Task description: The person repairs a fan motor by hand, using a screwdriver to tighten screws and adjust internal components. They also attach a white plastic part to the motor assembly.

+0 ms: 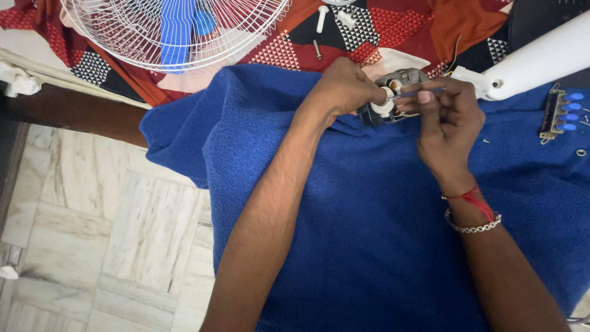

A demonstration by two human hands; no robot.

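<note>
A small grey fan motor [402,81] with copper windings and a white round piece rests on a blue towel [369,209]. My left hand [344,89] grips the motor's left side, fingers curled around the white piece. My right hand [445,117] pinches a thin blue-handled tool [424,93] and holds its tip against the motor. Both hands meet over the motor, which they partly hide.
A white wire fan guard with blue blades [175,27] lies at top left on a red patterned cloth [369,31]. White and metal bolts [321,21] lie on that cloth. A white fan housing [541,58] and a blue push-button switch block [560,114] sit at right. Marble floor [104,227] lies at left.
</note>
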